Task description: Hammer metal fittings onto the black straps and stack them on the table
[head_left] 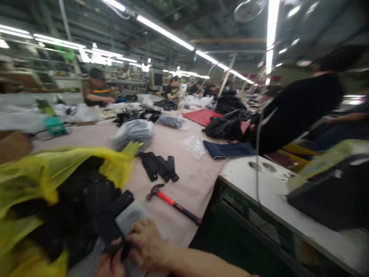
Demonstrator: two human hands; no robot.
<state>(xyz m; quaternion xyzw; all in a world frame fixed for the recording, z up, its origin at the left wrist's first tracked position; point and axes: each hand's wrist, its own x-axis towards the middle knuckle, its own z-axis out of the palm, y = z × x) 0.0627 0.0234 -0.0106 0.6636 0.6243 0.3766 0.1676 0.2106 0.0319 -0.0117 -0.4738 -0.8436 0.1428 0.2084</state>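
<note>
My right hand (147, 244) sits at the bottom centre with its fingers curled onto a grey-and-black fabric piece (131, 219) at the edge of a pile of black pieces (86, 204). My left hand (111, 263) shows only partly at the bottom edge, its fingers pinching the same black material. The pile lies in a yellow plastic bag (57, 169) that spreads over the near left of the table. A hammer (173, 202) with a red-and-black handle lies on the table just beyond my right hand.
The long pinkish table (190, 181) carries black strap pieces (160, 167), a grey bagged bundle (134, 132), a dark blue cloth (227, 149) and a red sheet (201, 115). A white bench (268, 188) stands to the right. A person in black (296, 107) stands nearby; others sit farther back.
</note>
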